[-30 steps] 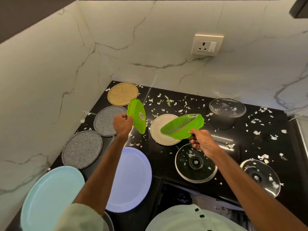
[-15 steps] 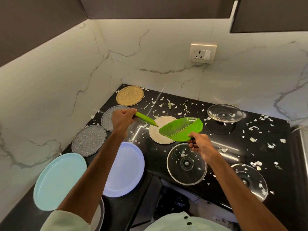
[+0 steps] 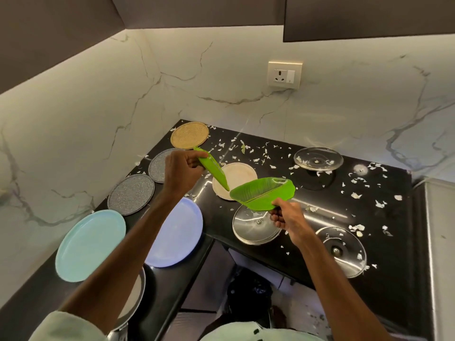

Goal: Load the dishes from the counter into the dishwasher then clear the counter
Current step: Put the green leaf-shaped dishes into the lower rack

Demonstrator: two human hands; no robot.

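Observation:
My left hand (image 3: pixel 181 172) grips a green leaf-shaped plate (image 3: pixel 213 169) seen edge-on, tilted down toward the right. My right hand (image 3: pixel 286 216) holds a second green leaf-shaped plate (image 3: pixel 263 193) by its near edge, face up above the counter. The tip of the left plate nearly meets the rim of the right one. Under them on the black counter (image 3: pixel 384 242) lies a cream round plate (image 3: pixel 237 175). Left of it sit a gold plate (image 3: pixel 189 134), two grey speckled plates (image 3: pixel 131 194), a pale blue plate (image 3: pixel 89 244) and a lavender plate (image 3: pixel 178 236).
Three glass lids lie on the counter: one below my right hand (image 3: pixel 253 230), one at the back (image 3: pixel 318 158), one near the front right (image 3: pixel 343 251). White scraps (image 3: pixel 357 195) litter the counter. A wall socket (image 3: pixel 284 74) sits above. A steel dish (image 3: pixel 134 297) shows under my left arm.
The left plate has turned from facing me to edge-on and swung down toward the right plate. The view has tilted up, showing more wall and cabinets.

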